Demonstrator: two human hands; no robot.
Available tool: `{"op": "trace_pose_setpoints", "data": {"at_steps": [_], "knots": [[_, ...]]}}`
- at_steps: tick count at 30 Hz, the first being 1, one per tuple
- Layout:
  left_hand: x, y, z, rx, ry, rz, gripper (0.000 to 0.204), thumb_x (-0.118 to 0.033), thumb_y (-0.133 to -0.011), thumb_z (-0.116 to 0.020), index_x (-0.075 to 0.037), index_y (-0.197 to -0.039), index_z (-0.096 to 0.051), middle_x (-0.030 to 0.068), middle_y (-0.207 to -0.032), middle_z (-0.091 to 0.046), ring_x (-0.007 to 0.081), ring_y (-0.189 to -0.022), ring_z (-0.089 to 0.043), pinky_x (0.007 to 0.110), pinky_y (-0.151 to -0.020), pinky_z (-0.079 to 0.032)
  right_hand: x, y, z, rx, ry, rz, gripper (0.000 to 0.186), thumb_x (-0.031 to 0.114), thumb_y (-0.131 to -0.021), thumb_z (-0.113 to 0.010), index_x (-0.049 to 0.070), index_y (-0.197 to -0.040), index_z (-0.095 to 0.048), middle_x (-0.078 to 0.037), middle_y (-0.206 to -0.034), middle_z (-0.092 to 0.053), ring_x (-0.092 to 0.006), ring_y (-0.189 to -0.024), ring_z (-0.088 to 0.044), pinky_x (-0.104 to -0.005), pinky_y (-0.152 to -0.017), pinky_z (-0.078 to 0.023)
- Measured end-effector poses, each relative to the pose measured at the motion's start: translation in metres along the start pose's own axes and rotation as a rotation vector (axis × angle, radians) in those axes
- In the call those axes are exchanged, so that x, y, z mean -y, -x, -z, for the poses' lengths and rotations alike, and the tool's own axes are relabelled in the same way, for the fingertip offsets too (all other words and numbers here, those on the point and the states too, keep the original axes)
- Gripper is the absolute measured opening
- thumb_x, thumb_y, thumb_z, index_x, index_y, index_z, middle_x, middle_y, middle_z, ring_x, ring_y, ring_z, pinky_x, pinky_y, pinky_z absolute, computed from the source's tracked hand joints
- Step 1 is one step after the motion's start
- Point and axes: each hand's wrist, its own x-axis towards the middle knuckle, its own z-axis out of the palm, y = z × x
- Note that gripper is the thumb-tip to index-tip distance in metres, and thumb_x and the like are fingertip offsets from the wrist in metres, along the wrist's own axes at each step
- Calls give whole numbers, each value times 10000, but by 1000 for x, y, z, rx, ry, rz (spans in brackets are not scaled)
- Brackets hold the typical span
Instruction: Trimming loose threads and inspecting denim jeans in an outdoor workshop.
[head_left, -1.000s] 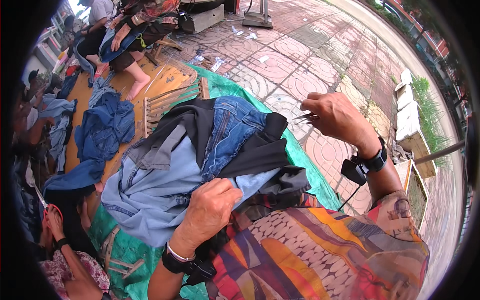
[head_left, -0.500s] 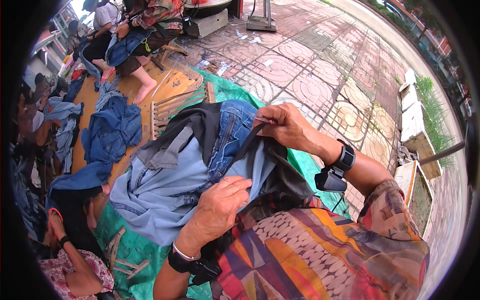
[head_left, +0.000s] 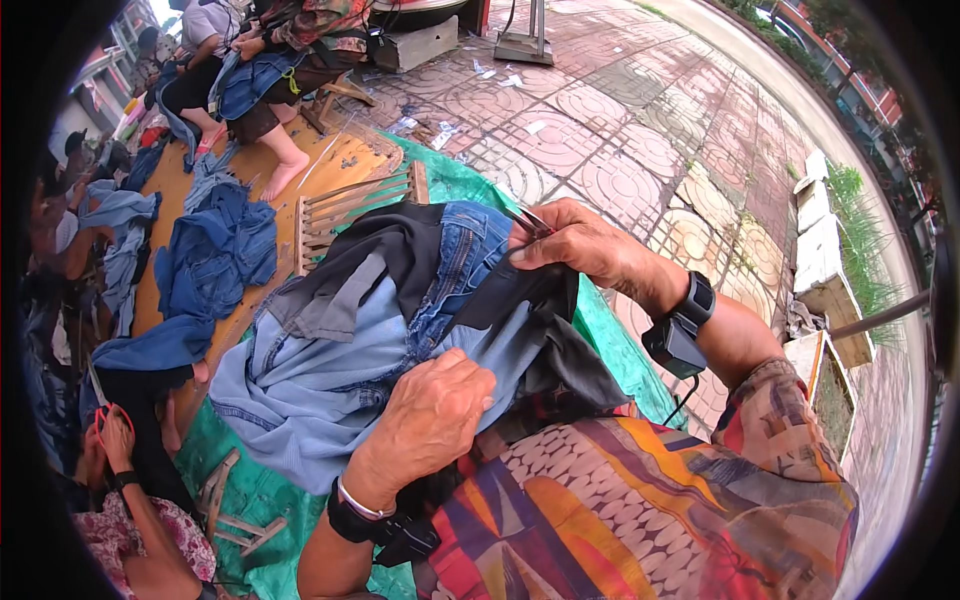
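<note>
A dark tool (head_left: pixel 532 222) is held in the right hand (head_left: pixel 545 232), with the black cloth (head_left: pixel 487 297) right under it. The cloth is slanted down toward the left hand (head_left: pixel 432 412), curled over blue cloth (head_left: pixel 345 335); whether any is gripped cannot be told.

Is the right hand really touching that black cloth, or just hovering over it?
Touching. The head view shows the right hand at the black cloth's upper end, which runs right up to its fingers with no gap.
</note>
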Motion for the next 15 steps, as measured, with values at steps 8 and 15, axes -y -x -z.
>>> {"op": "trace_pose_setpoints", "data": {"at_steps": [8, 15], "knots": [[-20, -31, 10, -72, 270, 68, 391, -288, -680, -758, -21, -882, -556, 92, -789, -572, 252, -679, -558, 357, -613, -455, -2, -24, -14, -160, -458, -157, 121, 55, -730, -697, 17, -808, -613, -13, -744, -599, -97, -708, -551, -217, -655, -425], [-13, -42, -13, -195, -24, 269, 298, -305, -780, -650, -30, -753, -538, 116, -662, -579, 315, -597, -585, 408, -545, -447, 9, -38, -20, -114, -464, -4, 128, 60, -753, -683, 16, -850, -613, -21, -771, -609, -98, -703, -574, -214, -639, -450]]}}
